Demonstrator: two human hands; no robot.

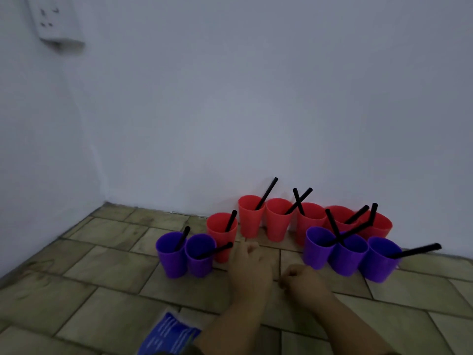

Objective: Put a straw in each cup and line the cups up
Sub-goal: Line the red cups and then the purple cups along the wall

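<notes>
I see the red cups (250,216) standing on the tiled floor (107,272) in a rough row along the foot of the wall (230,111). The purple cups (170,254) stand in front of them, two at the left and three touching at the right. Each cup has a black straw (266,193) leaning in it. In the gap between the purple groups, my left hand (249,267) and right hand (303,280) sit just above the floor, fingers curled in, nothing visible in either. A blue patterned cloth (171,334) lies nearest me, and there is a socket (55,20) high on the wall.
</notes>
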